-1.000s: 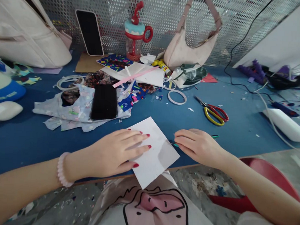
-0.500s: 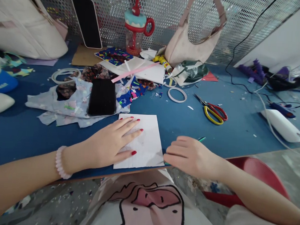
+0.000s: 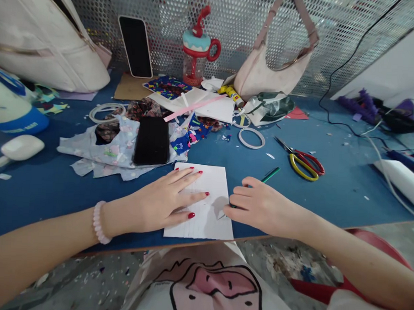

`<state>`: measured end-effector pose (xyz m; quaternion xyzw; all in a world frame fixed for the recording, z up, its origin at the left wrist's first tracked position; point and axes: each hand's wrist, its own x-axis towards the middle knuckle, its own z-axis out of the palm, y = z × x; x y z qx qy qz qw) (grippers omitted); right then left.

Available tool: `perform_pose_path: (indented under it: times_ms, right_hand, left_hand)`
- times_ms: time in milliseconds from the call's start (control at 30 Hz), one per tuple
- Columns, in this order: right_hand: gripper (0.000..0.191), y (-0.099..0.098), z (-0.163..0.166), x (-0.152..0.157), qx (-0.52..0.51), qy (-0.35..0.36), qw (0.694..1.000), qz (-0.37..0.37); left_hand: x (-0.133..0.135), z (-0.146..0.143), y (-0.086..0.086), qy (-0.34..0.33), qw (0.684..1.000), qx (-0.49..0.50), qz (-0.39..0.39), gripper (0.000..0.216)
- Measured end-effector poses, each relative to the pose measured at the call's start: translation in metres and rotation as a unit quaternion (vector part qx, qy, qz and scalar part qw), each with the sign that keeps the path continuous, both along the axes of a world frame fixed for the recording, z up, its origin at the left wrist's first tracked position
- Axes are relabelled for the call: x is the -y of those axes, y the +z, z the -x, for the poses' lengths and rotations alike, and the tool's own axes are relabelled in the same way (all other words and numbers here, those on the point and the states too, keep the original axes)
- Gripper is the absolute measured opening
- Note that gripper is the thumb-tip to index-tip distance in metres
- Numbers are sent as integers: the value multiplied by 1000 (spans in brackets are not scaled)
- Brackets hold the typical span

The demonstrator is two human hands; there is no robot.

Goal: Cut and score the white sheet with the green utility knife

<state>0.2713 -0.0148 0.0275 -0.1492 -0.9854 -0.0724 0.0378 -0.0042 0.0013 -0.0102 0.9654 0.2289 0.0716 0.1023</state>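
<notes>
My left hand (image 3: 164,201) lies flat with its fingers spread over the left part of a white sheet of paper (image 3: 217,183) near the table's front edge. Faint lines run along the sheet's lower left. My right hand (image 3: 259,205) is closed around a slim green pencil (image 3: 270,174) at the sheet's right edge. The pencil's upper end sticks out behind my fingers, and its tip is at the paper's right side. My fingers hide its middle. Whether the tip touches the paper I cannot tell.
Scissors (image 3: 304,164) with red and yellow handles and a tape roll (image 3: 251,138) lie beyond my right hand. A black phone (image 3: 152,140) rests on fabric scraps (image 3: 97,145). Farther back stand a cup (image 3: 195,54), a handbag (image 3: 275,69) and another phone (image 3: 135,47).
My right hand has brought the green pencil up from beside the sheet, so its tip now reaches over the paper. The left hand stays flat on the sheet. The view has shifted slightly.
</notes>
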Motion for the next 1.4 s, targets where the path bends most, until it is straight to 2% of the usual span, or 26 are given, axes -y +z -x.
perform_pose_path:
  times_ms: [167,600,833,1400]
  right_hand:
    - [25,3,3,-1,13,3,1000,-7]
    - [25,6,8,-1,-7,23,1000,-19]
    - [22,1,14,0,-8,35,999,-27]
    - [17,5,11,-2,52,57,996,-33]
  left_hand:
    - [-8,3,2,-29,999,-17,7,47]
    - [-15,6,1,-53,998,-18,11,49]
    - [-21,9,1,-77,997,-29,9,50]
    - [-21,9,5,-84,996,-25,-1,50]
